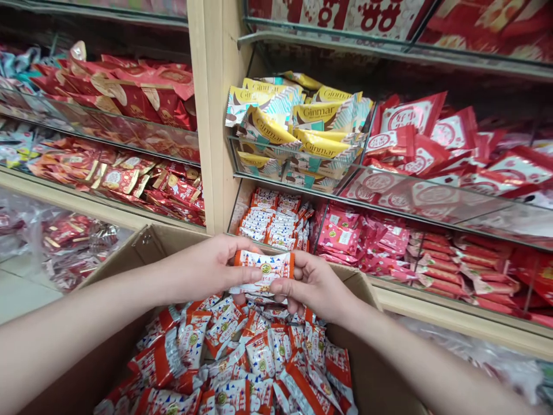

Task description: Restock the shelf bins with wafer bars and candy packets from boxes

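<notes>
Held between both hands is a small white wrapped snack packet (276,266) with orange ends and a round yellow-green emblem. My left hand (224,268) grips it from the left, thumb across its front. From the right, my right hand (313,285) pinches its other end, the thumb near the lower edge. Edges of more packets seem to show just below it, partly hidden by fingers. Under the hands, a cardboard box (158,239) holds a loose heap of matching packets (261,354). Behind them, a shelf compartment contains similar packets (270,223) in stacked rows.
Yellow Ginmar packets (317,115) fill the compartment above. Red and white packets (415,124) and pink packets (341,233) lie to the right. A wooden upright (211,115) divides the shelves. Clear glass strips front them. A plastic bag of packets (71,239) sits at lower left.
</notes>
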{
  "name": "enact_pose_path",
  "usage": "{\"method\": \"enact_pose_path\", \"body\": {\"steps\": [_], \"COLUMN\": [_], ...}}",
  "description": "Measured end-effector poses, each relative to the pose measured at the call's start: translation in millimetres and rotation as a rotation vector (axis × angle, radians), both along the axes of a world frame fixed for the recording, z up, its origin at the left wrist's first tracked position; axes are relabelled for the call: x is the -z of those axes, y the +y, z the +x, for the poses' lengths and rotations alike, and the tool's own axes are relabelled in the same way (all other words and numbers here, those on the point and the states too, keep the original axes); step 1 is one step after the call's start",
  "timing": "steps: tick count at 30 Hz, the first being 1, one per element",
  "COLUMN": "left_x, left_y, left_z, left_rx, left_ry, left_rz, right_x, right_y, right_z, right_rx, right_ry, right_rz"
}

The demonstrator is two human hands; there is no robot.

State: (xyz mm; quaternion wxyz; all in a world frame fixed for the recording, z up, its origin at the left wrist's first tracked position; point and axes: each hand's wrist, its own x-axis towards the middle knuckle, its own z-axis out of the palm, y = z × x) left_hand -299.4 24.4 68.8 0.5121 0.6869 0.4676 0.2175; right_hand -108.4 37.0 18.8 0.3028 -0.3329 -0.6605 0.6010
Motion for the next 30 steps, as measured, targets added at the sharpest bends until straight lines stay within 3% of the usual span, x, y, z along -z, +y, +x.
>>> {"method": "enact_pose_path", "body": {"steps": [2, 6, 10, 14, 18, 20, 24, 30], "left_x": [-2.1, -5.2, -1.3, 6.2, 9.9, 10.4, 11.0, 9.0], "left_y": [-1, -3, -2, 4, 9, 9, 7, 6], "left_z": [-1, -3, -6, -9, -12, -13, -13, -17], "left_rx": [-0.006, 0.03, 0.043, -0.063, -0.152, -0.142, -0.094, -0.042], "left_ry": [0.018, 0.09, 0.313, 0.335, 0.455, 0.489, 0.508, 0.503], "left_rz": [0.009, 0.08, 0.155, 0.209, 0.322, 0.33, 0.313, 0.304], "right_x": [2.2, 8.1, 11.0, 1.4, -18.0, -24.8, -26.0, -17.4], "right_y": [-1, 0, 2, 16, 46, 66, 110, 175], "right_z": [0, -1, 3, 12, 13, 6, -11, -27], "right_rx": [0.008, 0.097, 0.083, 0.162, 0.388, 0.41, 0.404, 0.54], "right_ry": [-0.008, 0.023, -0.123, -0.203, -0.56, -0.828, -1.169, -1.259], "right_rz": [0.088, 0.454, 0.578, 0.736, 0.938, 1.015, 0.98, 0.897]}}
